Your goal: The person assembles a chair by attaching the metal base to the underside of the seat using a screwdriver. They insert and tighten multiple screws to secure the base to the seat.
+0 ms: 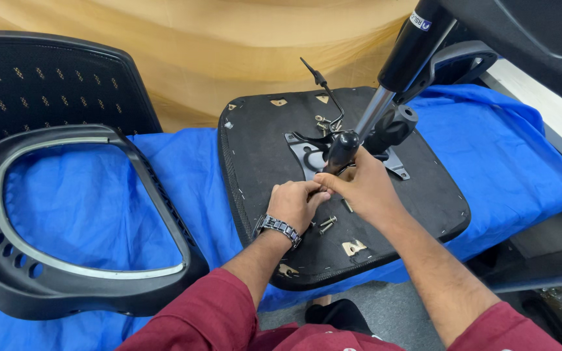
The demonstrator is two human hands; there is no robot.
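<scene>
An upturned black chair seat (417,195) lies on a blue cloth (86,195). A metal mechanism plate (307,153) with a lever (323,88) is fixed at its middle, and a gas cylinder (385,84) rises from it. My left hand (294,205), with a metal wristwatch, rests on the seat with its fingers curled and its thumb meeting my right fingertips. My right hand (362,185) pinches something small at the base of the mechanism; what it grips is hidden. Loose bolts (326,224) lie just below the hands.
A black curved chair back frame (66,273) lies at the left on the cloth. A black perforated panel (53,78) stands behind it. A chair base and armrest (469,58) hang at the upper right. A white table edge (548,110) runs along the right.
</scene>
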